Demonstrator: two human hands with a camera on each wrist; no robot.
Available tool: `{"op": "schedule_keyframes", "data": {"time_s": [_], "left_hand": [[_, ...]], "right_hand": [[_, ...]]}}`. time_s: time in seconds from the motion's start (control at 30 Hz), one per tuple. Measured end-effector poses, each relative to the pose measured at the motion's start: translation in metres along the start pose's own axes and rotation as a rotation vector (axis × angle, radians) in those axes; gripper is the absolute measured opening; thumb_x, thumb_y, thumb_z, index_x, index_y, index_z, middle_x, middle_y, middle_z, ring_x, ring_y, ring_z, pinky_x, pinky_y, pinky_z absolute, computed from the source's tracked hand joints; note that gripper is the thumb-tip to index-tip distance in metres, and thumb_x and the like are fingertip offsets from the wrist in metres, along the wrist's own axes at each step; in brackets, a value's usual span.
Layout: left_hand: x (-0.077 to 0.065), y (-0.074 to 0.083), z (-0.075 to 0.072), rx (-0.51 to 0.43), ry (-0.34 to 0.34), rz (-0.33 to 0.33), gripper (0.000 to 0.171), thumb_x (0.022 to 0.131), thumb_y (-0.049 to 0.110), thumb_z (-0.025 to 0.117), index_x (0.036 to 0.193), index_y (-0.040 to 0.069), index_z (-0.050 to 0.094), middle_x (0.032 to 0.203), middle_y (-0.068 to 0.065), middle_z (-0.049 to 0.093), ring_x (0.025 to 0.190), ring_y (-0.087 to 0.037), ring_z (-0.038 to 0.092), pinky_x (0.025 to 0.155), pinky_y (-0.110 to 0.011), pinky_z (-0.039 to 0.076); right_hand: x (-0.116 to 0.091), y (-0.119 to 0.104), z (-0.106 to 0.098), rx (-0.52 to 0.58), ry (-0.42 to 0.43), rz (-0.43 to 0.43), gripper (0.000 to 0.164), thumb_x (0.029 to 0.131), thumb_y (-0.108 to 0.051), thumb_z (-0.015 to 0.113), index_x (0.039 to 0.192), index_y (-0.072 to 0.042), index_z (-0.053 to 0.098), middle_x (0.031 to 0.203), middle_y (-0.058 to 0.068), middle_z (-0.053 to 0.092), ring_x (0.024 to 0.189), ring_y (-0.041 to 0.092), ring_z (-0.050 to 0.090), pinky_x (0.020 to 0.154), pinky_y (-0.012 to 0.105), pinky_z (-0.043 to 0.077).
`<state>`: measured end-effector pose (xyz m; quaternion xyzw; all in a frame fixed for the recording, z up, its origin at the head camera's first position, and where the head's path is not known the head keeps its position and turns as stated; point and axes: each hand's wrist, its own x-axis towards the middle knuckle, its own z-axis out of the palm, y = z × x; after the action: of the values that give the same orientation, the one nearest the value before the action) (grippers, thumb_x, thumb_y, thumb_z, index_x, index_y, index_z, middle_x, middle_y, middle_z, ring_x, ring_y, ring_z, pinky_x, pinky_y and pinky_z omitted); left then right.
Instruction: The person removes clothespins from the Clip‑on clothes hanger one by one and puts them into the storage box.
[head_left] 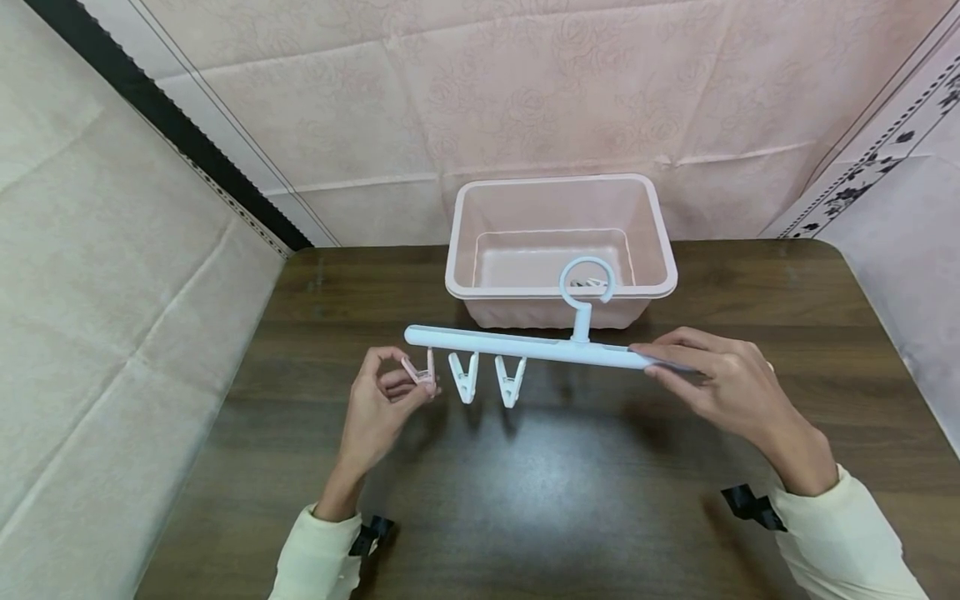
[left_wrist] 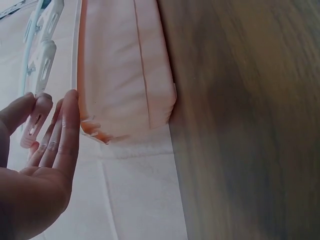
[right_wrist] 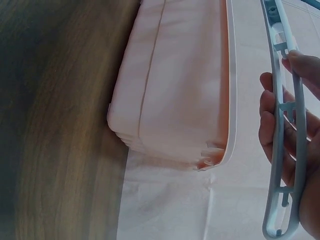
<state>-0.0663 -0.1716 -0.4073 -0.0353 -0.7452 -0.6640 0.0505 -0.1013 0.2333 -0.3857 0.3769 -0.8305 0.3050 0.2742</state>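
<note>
Left hand (head_left: 382, 396): fingers pinched on pink plastic clip (head_left: 425, 378) | right hand (head_left: 723, 375): fingers gripping slim light-blue plastic hanger (head_left: 510, 343) | two white plastic clips (head_left: 465, 387) hang beneath

Can't identify bits (head_left: 591, 282) in bin (head_left: 517, 313), head view centre: too small. Can't see right end of hanger (head_left: 517, 343) fully behind right hand (head_left: 723, 375). Can't follow bin past top edge, wrist views.

Left hand (head_left: 379, 402) in a thumb-and-finger pinch, right hand (head_left: 726, 377) in a grip, the 2 well apart, wrists (head_left: 341, 490) angled inward
</note>
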Motion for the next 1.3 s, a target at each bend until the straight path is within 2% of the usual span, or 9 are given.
{"op": "schedule_keyframes", "data": {"time_s": [0.13,0.23,0.37,0.53,0.67,0.87,1.17,1.3], "left_hand": [[0.0,0.0,0.0,-0.012,0.01,0.036,0.044,0.085,-0.02,0.066,0.117,-0.008,0.039,0.092,-0.029,0.07,0.079,-0.025,0.073,0.072,-0.039,0.058],[-0.001,-0.001,0.0,0.039,0.035,0.078,0.043,0.084,-0.019,0.068,0.116,-0.006,0.041,0.089,-0.025,0.071,0.078,-0.023,0.073,0.07,-0.037,0.058],[-0.001,-0.002,0.0,0.159,0.071,0.166,0.042,0.083,-0.015,0.072,0.113,-0.004,0.046,0.084,-0.019,0.073,0.074,-0.02,0.073,0.067,-0.029,0.058],[0.0,-0.005,0.0,0.315,0.123,0.298,0.04,0.08,-0.013,0.076,0.11,-0.005,0.05,0.082,-0.014,0.074,0.07,-0.024,0.071,0.062,-0.022,0.055],[0.0,-0.007,0.0,0.41,0.154,0.384,0.041,0.078,-0.015,0.077,0.108,-0.006,0.051,0.083,-0.017,0.073,0.067,-0.024,0.071,0.058,-0.02,0.054],[-0.001,-0.009,0.0,0.547,0.211,0.501,0.041,0.075,-0.016,0.078,0.106,-0.006,0.052,0.082,-0.018,0.073,0.059,-0.017,0.065,0.05,-0.015,0.047],[0.002,-0.012,0.003,0.706,0.307,0.684,0.039,0.073,-0.017,0.076,0.102,-0.005,0.054,0.084,-0.021,0.072,0.049,-0.017,0.06,0.041,-0.028,0.044],[0.002,-0.011,0.003,0.758,0.327,0.728,0.037,0.074,-0.015,0.075,0.103,-0.006,0.054,0.088,-0.024,0.072,0.046,-0.016,0.058,0.037,-0.03,0.042]], "right_hand": [[0.001,-0.001,0.0,-0.001,0.005,-0.003,0.042,0.102,-0.046,0.055,0.1,-0.012,0.081,0.091,-0.001,0.071,0.054,-0.005,0.035,0.045,0.013,0.026],[0.001,-0.001,-0.001,0.002,0.005,-0.005,0.043,0.102,-0.046,0.055,0.1,-0.012,0.08,0.091,0.0,0.071,0.054,-0.004,0.037,0.045,0.014,0.028],[0.001,0.0,-0.002,0.011,-0.004,-0.002,0.043,0.102,-0.047,0.055,0.101,-0.011,0.08,0.092,0.0,0.072,0.055,-0.004,0.039,0.045,0.015,0.029],[0.0,-0.001,-0.004,0.026,-0.028,0.014,0.043,0.102,-0.047,0.055,0.103,-0.013,0.08,0.094,0.0,0.072,0.055,-0.004,0.04,0.046,0.014,0.029],[-0.001,-0.002,-0.006,0.04,-0.048,0.05,0.041,0.101,-0.047,0.057,0.105,-0.014,0.08,0.096,-0.001,0.073,0.058,-0.002,0.046,0.048,0.016,0.033],[-0.001,-0.003,-0.005,0.045,-0.059,0.069,0.043,0.101,-0.049,0.055,0.105,-0.014,0.08,0.096,-0.002,0.073,0.06,0.0,0.05,0.05,0.016,0.034],[0.0,-0.004,-0.006,0.033,-0.077,0.074,0.045,0.101,-0.05,0.053,0.105,-0.014,0.08,0.095,0.0,0.073,0.055,0.003,0.048,0.048,0.016,0.033],[0.001,-0.005,-0.006,0.021,-0.062,0.071,0.045,0.101,-0.05,0.054,0.104,-0.015,0.081,0.094,-0.001,0.073,0.053,0.0,0.044,0.046,0.015,0.03]]}}
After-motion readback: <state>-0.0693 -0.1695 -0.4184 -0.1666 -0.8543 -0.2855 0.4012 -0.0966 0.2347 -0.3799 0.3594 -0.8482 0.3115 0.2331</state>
